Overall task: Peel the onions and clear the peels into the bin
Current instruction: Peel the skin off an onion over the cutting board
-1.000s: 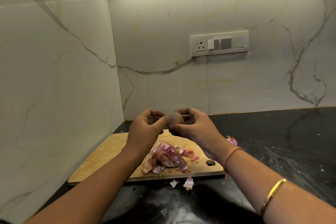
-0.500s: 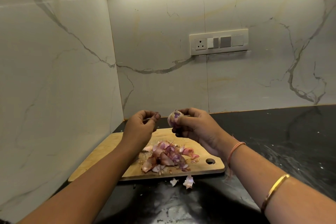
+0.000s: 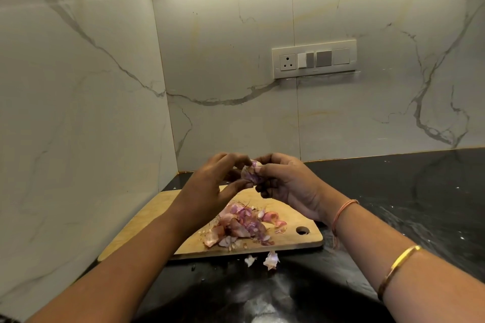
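A small pale purple onion is held in the air above the wooden cutting board. My right hand grips it from the right with curled fingers. My left hand pinches its skin from the left with thumb and fingertips. A heap of pink and brown onion peels lies on the board below both hands. Two loose peel bits lie on the black counter just in front of the board. No bin is in view.
The black counter runs to the right and toward me. Marble walls close the left side and the back, meeting in a corner behind the board. A switch panel is mounted on the back wall.
Half a second ago my left hand was apart from the onion, which my right hand held alone. Now the left hand has come back and pinches the onion's skin.
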Available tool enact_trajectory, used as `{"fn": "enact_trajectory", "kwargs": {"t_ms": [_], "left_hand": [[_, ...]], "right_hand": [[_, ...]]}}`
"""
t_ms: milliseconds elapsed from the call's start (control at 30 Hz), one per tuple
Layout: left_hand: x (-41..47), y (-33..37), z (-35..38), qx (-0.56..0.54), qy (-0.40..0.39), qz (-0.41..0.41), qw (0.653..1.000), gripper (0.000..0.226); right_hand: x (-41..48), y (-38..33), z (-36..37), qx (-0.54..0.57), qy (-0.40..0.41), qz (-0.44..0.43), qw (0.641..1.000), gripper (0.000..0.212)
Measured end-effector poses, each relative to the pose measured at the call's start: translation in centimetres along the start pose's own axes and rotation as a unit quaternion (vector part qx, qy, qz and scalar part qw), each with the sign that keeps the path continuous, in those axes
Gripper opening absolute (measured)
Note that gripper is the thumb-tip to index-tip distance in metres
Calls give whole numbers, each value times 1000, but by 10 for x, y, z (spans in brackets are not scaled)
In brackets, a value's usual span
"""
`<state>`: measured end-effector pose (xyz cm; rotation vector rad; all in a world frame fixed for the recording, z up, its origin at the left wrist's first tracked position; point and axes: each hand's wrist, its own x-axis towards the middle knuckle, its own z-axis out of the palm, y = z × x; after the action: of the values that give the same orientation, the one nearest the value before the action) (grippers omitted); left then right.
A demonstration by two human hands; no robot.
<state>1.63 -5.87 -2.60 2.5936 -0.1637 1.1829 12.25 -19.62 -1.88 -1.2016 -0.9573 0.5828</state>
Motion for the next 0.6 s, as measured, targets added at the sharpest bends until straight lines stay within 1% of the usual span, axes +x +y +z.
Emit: {"fn": "enact_trajectory", "kwargs": {"t_ms": [133, 267, 367, 400, 533, 600], "left_hand": [[-1, -2, 0, 17, -13, 6, 1000, 31], [-1, -3, 2, 17, -7, 8, 1000, 22], [-1, 0, 2, -3, -9, 0, 1000, 35], [-1, 0, 2, -1, -12, 0, 1000, 36], [-2, -3, 3, 1, -4, 2, 1000, 31], [-2, -4, 4, 17, -4, 0, 1000, 24]], "right_hand": [[0, 2, 0, -8, -5, 4, 1000, 9], [0, 1, 0, 13, -3, 6, 1000, 9], [-1, 1, -1, 15, -8, 3, 1000, 9], [-1, 1, -1, 15, -8, 4, 1000, 8], [0, 2, -1, 20, -5, 10, 1000, 9], [0, 3, -2, 23, -7, 12, 1000, 9]]}}
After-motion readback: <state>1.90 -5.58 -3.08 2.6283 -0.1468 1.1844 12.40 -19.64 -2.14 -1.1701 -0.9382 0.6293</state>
